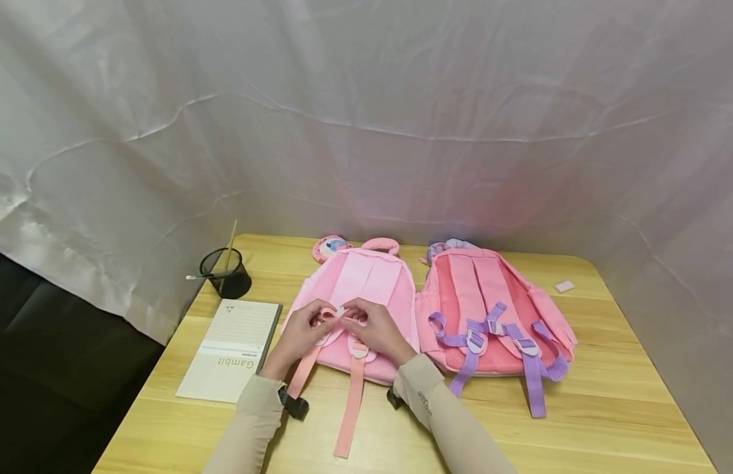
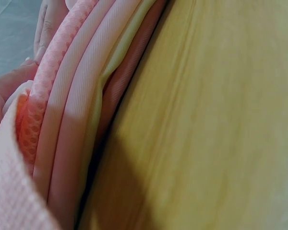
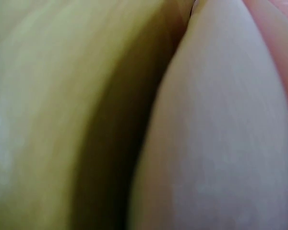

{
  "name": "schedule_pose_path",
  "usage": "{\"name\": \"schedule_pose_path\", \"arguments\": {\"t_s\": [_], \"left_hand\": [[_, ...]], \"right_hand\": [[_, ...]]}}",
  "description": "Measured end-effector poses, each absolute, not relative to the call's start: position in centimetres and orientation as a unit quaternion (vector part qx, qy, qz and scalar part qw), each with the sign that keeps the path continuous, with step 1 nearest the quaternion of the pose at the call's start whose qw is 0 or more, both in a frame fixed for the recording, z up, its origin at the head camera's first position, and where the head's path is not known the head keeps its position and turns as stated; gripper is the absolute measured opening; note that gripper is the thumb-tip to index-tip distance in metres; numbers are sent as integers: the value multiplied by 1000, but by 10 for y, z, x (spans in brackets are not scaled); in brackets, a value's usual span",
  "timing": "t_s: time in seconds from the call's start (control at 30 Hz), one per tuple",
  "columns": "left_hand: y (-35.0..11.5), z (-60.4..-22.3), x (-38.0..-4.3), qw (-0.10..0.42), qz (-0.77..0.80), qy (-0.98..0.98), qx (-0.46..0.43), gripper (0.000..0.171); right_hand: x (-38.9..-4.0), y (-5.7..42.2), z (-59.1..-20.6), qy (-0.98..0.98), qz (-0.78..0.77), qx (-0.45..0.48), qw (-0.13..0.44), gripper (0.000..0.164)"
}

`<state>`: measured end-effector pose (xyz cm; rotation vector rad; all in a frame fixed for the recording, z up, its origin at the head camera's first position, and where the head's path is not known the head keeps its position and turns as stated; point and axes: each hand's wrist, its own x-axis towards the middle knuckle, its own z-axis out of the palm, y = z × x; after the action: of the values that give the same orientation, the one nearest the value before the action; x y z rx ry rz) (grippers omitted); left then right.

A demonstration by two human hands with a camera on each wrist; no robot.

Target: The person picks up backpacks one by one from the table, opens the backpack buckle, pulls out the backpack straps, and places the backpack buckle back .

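A light pink backpack [image 1: 366, 273] lies strap side up on the wooden table, below both hands. My left hand [image 1: 301, 334] pinches a peach webbing strap [image 1: 327, 314], which bends into a small loop at the fingers. Opposite it, fingertips nearly meeting, my right hand [image 1: 375, 329] pinches the same webbing near a small white piece, mostly covered by the fingers. A loose peach strap end [image 1: 350, 421] runs from a white adjuster [image 1: 359, 351] toward the near edge. The left wrist view shows the backpack's layered side [image 2: 77, 105]; blurred pink fabric [image 3: 221, 120] fills much of the right wrist view.
To the right lies a darker pink backpack [image 1: 483, 283] with purple straps [image 1: 535, 388] joined across its middle. A notebook [image 1: 230, 352] and a black mesh cup [image 1: 234, 284] with thin sticks stand at left. A small pale block [image 1: 564, 286] lies at far right.
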<state>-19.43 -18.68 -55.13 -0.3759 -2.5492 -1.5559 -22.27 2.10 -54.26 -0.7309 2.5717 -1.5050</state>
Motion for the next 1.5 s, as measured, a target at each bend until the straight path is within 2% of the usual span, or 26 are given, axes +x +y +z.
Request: {"name": "schedule_pose_path", "arguments": {"t_s": [1.1, 1.5], "left_hand": [[-190, -552, -195, 53, -506, -849, -139, 15], [-190, -552, -195, 62, -504, -850, -142, 14]], "right_hand": [[-222, 23, -545, 835, -492, -246, 35, 34], [-223, 23, -545, 828, -502, -249, 27, 24]]}}
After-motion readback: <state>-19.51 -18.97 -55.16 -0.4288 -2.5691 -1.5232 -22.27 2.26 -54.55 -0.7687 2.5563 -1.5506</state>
